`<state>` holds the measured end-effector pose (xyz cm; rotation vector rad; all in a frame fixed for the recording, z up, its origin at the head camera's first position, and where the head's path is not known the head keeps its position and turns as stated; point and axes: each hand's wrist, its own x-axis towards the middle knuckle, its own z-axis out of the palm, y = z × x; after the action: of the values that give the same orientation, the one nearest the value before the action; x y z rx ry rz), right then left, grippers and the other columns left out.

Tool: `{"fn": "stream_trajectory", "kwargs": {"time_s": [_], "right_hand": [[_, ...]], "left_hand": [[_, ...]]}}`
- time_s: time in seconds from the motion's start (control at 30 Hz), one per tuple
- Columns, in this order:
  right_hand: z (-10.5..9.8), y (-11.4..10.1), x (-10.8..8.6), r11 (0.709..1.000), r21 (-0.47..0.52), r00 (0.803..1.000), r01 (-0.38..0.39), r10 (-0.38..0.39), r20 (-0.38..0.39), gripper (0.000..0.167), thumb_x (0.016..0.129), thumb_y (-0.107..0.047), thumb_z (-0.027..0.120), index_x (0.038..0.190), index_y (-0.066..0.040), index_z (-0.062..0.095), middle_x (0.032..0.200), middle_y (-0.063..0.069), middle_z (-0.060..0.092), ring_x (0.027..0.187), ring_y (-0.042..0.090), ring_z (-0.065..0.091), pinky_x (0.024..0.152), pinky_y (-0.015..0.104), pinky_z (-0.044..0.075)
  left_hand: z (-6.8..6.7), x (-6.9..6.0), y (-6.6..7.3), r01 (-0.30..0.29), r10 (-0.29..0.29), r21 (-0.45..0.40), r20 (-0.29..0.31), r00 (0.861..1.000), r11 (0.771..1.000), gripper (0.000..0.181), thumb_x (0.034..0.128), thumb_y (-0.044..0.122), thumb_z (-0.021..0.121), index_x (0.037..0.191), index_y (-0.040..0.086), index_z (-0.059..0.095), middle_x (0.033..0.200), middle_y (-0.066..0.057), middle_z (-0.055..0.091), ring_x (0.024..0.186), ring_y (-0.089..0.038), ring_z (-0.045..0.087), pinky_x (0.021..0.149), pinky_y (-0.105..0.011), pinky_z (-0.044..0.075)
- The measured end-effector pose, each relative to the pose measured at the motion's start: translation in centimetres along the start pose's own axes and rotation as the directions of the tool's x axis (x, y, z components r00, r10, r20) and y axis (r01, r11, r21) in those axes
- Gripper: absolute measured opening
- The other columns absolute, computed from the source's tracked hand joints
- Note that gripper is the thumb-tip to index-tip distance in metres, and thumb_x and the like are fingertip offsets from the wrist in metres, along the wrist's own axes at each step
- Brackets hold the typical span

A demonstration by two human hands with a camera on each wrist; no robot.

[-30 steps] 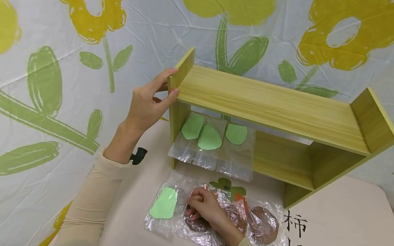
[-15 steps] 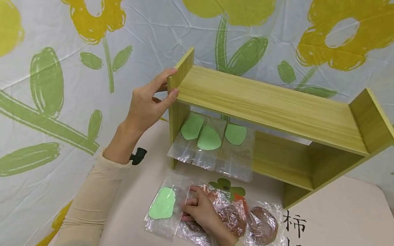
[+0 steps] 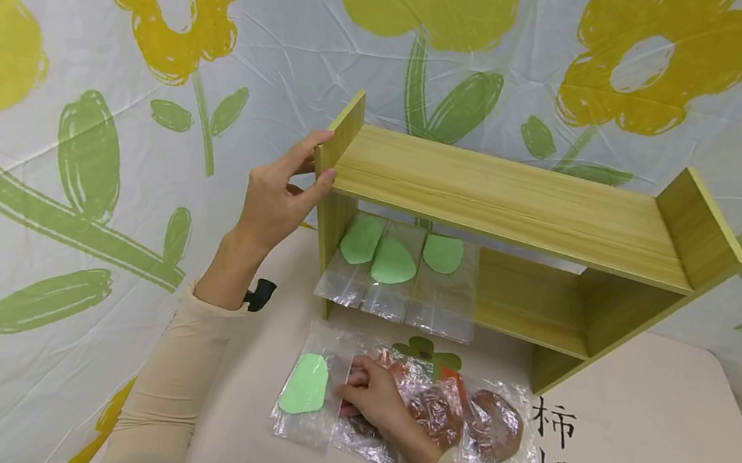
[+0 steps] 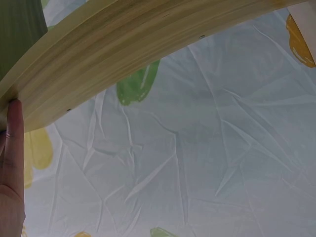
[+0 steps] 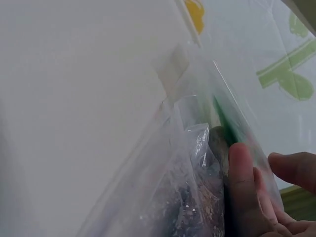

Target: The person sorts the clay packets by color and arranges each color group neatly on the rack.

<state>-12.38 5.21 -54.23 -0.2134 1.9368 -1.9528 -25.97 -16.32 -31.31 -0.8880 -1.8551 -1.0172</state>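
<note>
My left hand [image 3: 277, 199] holds the left end panel of a wooden two-tier shelf [image 3: 509, 195], thumb at its front edge. In the left wrist view, a finger [image 4: 16, 143] lies along the wooden panel [image 4: 133, 44]. Below the shelf, my right hand [image 3: 378, 403] pinches the right edge of a clear plastic bag [image 3: 309, 433] with a light green flat piece [image 3: 305, 385] inside. The right wrist view has the bag's film [image 5: 232, 98] between thumb and fingers [image 5: 242, 173], its edge tilted up. Brown round pieces [image 3: 496, 426] in clear bags lie beneath and beside this hand.
On the middle shelf board, several clear bags with green pieces [image 3: 395, 262] lie side by side at the left, overhanging the front. Bare wood [image 3: 532, 292] shows to their right. The pale table [image 3: 669, 427] bears printed characters. A flower-patterned cloth [image 3: 284, 32] hangs behind.
My right hand has shifted left from over the brown pieces to the green-piece bag and taken its right edge, which has risen slightly. The left hand stays on the shelf.
</note>
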Motion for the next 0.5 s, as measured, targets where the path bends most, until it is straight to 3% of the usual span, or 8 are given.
{"fn": "stream_trajectory", "kwargs": {"time_s": [0.3, 0.5], "right_hand": [[0.0, 0.2, 0.2, 1.000, 0.027, 1.000, -0.004, 0.004, 0.000, 0.066, 0.084, 0.014, 0.066, 0.143, 0.004, 0.040, 0.094, 0.020, 0.067, 0.058, 0.020, 0.066, 0.056, 0.039, 0.061], [-0.8, 0.4, 0.2, 0.983, 0.175, 0.996, -0.061, 0.050, 0.068, 0.069, 0.087, 0.015, 0.062, 0.149, 0.003, 0.035, 0.097, 0.021, 0.068, 0.069, 0.025, 0.069, 0.061, 0.039, 0.061]], "left_hand": [[0.0, -0.1, 0.0, 0.011, -0.011, 0.005, 0.000, 1.000, 1.000, 0.044, 0.0948, 0.009, 0.069, 0.138, 0.008, 0.059, 0.100, -0.013, 0.074, 0.092, -0.022, 0.073, 0.052, -0.029, 0.058], [0.1, -0.1, -0.1, 0.005, -0.005, 0.005, 0.006, 1.000, 1.000, 0.044, 0.0953, 0.009, 0.069, 0.138, 0.008, 0.059, 0.100, -0.013, 0.074, 0.092, -0.022, 0.073, 0.053, -0.025, 0.057]]}}
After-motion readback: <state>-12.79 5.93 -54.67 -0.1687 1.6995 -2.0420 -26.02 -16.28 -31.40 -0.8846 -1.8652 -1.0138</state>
